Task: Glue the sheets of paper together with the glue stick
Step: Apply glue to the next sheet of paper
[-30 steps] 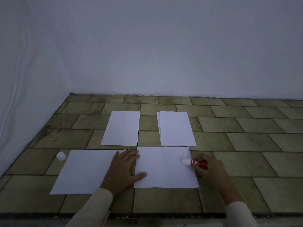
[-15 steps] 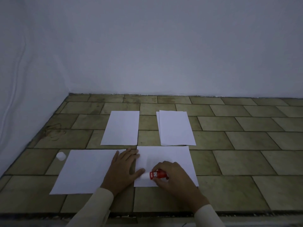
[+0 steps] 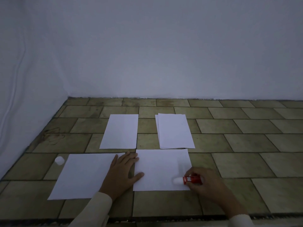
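Left hand [image 3: 122, 173] flat, thumb out; right hand [image 3: 209, 185] — curled round glue stick [image 3: 192, 179].

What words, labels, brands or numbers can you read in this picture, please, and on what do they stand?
Too blurred to read: white lettering on the red glue stick held in the right hand.
No text visible: the white paper sheets and the small white cap.

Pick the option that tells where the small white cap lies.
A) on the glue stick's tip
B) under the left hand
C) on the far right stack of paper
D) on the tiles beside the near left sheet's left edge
D: the white cap sits on the tiles just off the near left sheet, and the glue stick in the right hand shows a bare tip.
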